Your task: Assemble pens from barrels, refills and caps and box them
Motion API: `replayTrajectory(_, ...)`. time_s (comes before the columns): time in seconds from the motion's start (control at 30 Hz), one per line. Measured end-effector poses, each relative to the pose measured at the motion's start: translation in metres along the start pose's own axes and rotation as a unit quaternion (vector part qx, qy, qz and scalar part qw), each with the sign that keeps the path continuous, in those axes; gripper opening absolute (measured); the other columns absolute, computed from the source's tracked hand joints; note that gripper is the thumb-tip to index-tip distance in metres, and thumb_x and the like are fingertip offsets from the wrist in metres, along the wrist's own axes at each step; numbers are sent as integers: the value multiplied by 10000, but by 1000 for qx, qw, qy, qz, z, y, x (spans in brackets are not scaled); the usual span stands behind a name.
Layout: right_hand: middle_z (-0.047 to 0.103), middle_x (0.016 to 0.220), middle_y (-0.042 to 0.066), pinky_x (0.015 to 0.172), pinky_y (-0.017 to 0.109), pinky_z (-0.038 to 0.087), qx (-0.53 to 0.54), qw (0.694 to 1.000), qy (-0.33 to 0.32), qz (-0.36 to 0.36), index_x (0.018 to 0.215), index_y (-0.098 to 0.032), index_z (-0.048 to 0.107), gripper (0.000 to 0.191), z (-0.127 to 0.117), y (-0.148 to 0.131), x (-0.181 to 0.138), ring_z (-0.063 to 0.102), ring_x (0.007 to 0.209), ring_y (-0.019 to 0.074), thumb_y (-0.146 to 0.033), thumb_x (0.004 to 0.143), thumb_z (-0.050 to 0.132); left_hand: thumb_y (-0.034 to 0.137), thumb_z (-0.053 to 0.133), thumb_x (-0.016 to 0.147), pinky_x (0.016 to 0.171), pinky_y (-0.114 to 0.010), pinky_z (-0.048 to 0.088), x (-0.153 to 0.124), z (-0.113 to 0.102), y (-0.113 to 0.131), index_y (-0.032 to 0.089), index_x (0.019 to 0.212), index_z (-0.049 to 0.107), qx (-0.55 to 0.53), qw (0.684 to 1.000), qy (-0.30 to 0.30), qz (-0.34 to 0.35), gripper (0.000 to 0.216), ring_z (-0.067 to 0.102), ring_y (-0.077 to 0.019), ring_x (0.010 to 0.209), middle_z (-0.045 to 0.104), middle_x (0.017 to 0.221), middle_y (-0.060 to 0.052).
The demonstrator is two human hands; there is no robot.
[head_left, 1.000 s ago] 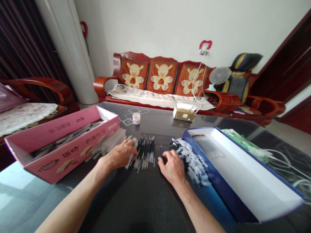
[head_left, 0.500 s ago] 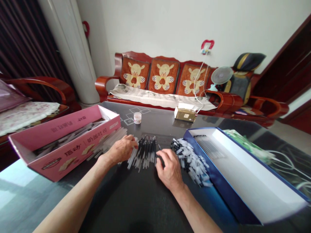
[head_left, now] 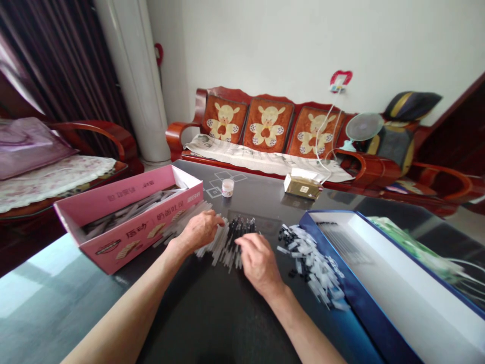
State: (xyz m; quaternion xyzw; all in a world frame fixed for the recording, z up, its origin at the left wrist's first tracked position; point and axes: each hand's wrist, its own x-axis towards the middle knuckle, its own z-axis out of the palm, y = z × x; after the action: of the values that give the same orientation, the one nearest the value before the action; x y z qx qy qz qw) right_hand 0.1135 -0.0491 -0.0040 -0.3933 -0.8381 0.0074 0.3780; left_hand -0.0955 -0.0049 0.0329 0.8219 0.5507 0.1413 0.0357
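On a dark glass table (head_left: 212, 323), the left hand (head_left: 200, 230) is laid loosely curled and the right hand (head_left: 257, 263) palm-down, fingers half-closed, on a row of pens (head_left: 231, 240); any grip cannot be told. Left of the row a pink box (head_left: 129, 227) is part-filled; right of it, loose caps (head_left: 314, 258) and a nearly bare blue box (head_left: 379, 283) suggest much is left.

A pink box (head_left: 129, 230) sits left on the counter (head_left: 212, 313); a blue box (head_left: 379, 273) right; a small jar (head_left: 228, 187) and tissue pack (head_left: 303, 186) farther back; a sofa (head_left: 265, 126) behind.

Bare forearms — no sleeves, no rings
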Motion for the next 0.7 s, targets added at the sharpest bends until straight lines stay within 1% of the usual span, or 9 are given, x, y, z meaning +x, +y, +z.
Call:
replayTrajectory(0.03,614,968,74,866,342,454,1,998,47,32,1026,-192,641,287,-3,12,-5,555,950,194,-75,865,434,115,425,813,876,-283,458,-1,0,-1,231,974,696,-3,999,-24,24,336,592,-170,929,629,966,-52)
replayTrajectory(0.1,613,976,79,874,350,464,4,991,118,67,1010,-191,642,280,-8,33,-13,564,955,195,-91,868,423,135,464,798,940,-314,430,-3,0,0,249,960,694,-8,996,-53,65,304,559,-183,1000,605,1027,-45)
replayTrajectory(0.17,617,978,80,882,363,470,7,986,150,79,998,-190,642,258,-9,48,-18,572,956,199,-114,859,438,206,505,801,940,-340,436,-5,2,3,250,979,682,-4,994,-70,80,255,534,-203,1026,575,1070,-53)
replayTrajectory(0.27,626,970,81,877,369,480,18,987,140,82,981,-187,645,235,-6,54,-19,581,950,203,-140,838,464,265,564,768,904,-343,462,-6,5,11,235,1018,654,22,994,-89,62,267,511,-223,1031,536,1092,-73)
replayTrajectory(0.33,629,966,82,871,365,485,28,987,131,84,969,-187,647,229,-4,52,-17,586,945,203,-146,829,470,229,567,746,897,-333,466,-7,6,16,233,1031,639,37,993,-99,51,295,508,-224,1032,523,1087,-76)
replayTrajectory(0.43,629,960,79,867,354,486,40,987,125,87,954,-188,646,223,-3,51,-15,589,936,199,-143,822,472,157,514,736,865,-327,479,-7,7,24,232,1026,626,55,993,-101,38,320,524,-223,1016,514,1073,-79)
replayTrajectory(0.57,627,943,75,864,341,480,52,987,121,96,934,-185,642,216,-3,52,-16,586,926,195,-130,818,468,167,473,755,786,-347,500,-9,10,36,194,988,620,93,991,-99,0,278,550,-249,979,502,1076,-114)
replayTrajectory(0.63,626,935,72,856,335,479,57,986,120,101,927,-187,641,220,-3,53,-17,586,918,194,-123,817,462,163,470,749,775,-355,499,-9,12,40,182,998,615,102,989,-106,-9,288,562,-253,956,503,1079,-127)
replayTrajectory(0.7,626,926,70,849,331,478,61,986,117,103,919,-189,640,223,-2,54,-17,586,910,193,-116,816,457,125,454,733,779,-352,495,-9,15,42,175,994,611,111,988,-106,-19,308,578,-242,925,513,1068,-128)
